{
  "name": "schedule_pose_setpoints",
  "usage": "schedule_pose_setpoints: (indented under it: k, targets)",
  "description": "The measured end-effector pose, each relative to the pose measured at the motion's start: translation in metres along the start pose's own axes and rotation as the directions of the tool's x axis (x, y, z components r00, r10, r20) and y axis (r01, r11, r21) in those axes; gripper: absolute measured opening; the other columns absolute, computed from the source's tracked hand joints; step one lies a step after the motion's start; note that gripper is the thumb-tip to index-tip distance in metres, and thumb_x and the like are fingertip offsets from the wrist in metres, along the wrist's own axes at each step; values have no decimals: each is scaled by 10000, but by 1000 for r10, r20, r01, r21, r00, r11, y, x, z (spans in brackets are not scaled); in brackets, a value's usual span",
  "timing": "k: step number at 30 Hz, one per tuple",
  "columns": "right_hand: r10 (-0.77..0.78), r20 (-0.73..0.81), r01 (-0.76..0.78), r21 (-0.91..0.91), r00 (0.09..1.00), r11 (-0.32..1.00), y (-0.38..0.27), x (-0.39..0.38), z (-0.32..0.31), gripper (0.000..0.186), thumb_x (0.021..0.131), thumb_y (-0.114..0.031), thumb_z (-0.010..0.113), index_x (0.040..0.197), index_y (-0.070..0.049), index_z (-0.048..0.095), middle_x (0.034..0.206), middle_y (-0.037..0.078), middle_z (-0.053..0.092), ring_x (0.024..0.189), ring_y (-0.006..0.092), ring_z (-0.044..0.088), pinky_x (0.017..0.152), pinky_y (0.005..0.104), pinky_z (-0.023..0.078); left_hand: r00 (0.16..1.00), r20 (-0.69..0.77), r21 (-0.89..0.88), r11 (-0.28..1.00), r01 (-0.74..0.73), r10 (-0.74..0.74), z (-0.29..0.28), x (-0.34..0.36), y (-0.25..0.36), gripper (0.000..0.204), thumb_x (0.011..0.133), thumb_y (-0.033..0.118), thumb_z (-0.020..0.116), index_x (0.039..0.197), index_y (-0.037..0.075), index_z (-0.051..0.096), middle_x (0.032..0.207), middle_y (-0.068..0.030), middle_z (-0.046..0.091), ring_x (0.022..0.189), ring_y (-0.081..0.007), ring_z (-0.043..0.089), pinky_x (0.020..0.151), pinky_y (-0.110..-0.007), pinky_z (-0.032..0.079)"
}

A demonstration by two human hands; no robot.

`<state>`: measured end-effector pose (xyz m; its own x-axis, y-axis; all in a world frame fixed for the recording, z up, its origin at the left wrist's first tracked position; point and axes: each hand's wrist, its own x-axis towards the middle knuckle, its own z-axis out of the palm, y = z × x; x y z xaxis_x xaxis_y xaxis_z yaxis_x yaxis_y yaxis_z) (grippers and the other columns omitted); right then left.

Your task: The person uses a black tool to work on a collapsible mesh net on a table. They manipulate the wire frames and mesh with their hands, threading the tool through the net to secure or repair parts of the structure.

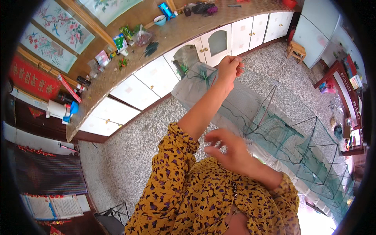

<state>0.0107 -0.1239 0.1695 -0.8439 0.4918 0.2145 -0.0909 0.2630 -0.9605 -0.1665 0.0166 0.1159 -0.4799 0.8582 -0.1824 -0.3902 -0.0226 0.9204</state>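
My left hand (230,68) is raised over the far end of a long green mesh net trap (297,145) with square frames, its fingers pinched on something too fine to make out. Below it, my right hand (231,150) hangs near my chest, fingers loosely curved and apart, holding nothing. The trap stretches diagonally to the lower right, its pale gathered end (192,90) with green cord lying toward the cabinets.
A long counter (172,35) with bowls, bags and plants runs above white cabinets (143,82) ahead and left. A wooden stool (295,51) stands beside a pale fridge (309,31). Dark wooden furniture (348,102) lines the right. A black folding frame (111,219) is at lower left.
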Motion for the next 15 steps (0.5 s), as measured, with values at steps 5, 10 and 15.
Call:
schedule_pose_setpoints:
  k: [5,10,15]
  targets:
    - [150,136,-168,137,979,976,-2,17,40,291,808,-183,694,961,-21,507,790,106,606,692,199,613,590,314,487,999,-29,74,997,-35,37,-10,3,2,112,902,152,555,924,43,564,756,-38,591,569,-95,525,507,-234,421]
    - [147,177,-182,196,973,964,-1,10,44,269,820,-180,681,955,-23,509,777,92,586,682,177,579,589,293,464,998,-45,75,996,-42,46,-15,4,-2,97,910,140,534,911,48,565,747,-35,592,571,-95,527,503,-234,420]
    - [26,167,-92,401,986,912,8,15,38,201,871,-184,627,950,-46,504,805,24,531,713,109,515,609,253,425,999,-42,114,993,-27,32,-12,4,-10,94,918,126,510,910,52,568,741,-30,592,570,-96,524,505,-233,417]
